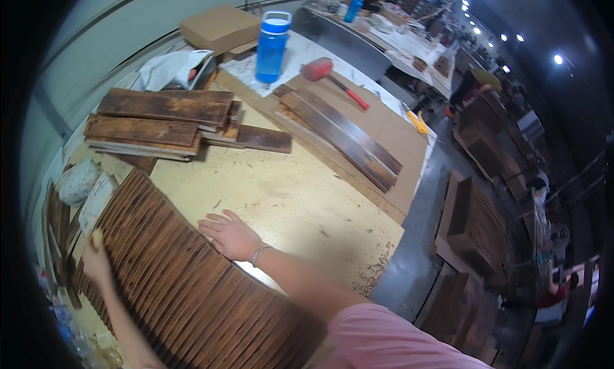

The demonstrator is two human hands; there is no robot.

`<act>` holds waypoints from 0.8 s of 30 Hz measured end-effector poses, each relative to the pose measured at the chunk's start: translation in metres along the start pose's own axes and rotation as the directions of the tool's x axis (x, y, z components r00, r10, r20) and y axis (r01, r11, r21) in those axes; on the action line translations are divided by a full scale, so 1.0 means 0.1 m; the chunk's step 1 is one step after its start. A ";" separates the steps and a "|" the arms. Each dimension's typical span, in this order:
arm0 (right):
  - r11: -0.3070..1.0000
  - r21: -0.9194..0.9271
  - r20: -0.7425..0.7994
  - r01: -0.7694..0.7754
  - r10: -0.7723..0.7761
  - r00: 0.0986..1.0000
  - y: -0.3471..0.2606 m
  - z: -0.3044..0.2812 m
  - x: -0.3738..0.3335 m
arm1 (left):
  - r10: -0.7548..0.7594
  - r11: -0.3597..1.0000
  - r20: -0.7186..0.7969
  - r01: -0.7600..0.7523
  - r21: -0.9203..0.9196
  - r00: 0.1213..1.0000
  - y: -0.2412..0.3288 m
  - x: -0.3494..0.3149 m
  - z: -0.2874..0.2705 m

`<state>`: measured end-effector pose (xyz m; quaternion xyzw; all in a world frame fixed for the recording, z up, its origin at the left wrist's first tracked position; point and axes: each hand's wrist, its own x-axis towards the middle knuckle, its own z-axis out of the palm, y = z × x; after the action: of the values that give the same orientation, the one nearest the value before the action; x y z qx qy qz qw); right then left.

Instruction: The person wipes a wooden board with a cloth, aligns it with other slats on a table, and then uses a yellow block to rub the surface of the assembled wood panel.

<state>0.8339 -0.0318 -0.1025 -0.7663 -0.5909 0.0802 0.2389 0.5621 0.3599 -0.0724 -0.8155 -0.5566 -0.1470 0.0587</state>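
Observation:
A long row of narrow dark-brown wood planks [185, 273], standing on edge side by side, fills the near left of the table. At its left end my left hand [97, 266] is closed round a small yellowish piece [98, 237], whose kind I cannot make out. My right hand [231, 236], a bracelet at its wrist, lies with fingers stretched out against the row's right side. Close to the left hand is a whitish wrapped bundle [80, 180], next to a pale smeared sheet [97, 201].
Brown boards are stacked [153, 116] at the far left. Other boards [339, 135] lie on cardboard [409, 167] by a red mallet [318, 69] and a yellow-handled tool [417, 122]. A blue bottle [271, 52] stands at the back, near a cardboard box [220, 28]. Plank stacks [476, 225] stand right.

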 end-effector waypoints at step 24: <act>0.993 -0.116 0.012 0.007 -0.005 1.000 -0.11 0.01 0.06 | -0.432 0.896 -0.179 0.443 0.027 0.884 -1.24 -0.39 -0.42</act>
<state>0.8255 -0.0237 -0.0968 -0.7767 -0.5983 0.0494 0.1907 0.4267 0.3607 -0.0523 -0.6512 -0.7238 -0.2059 0.0983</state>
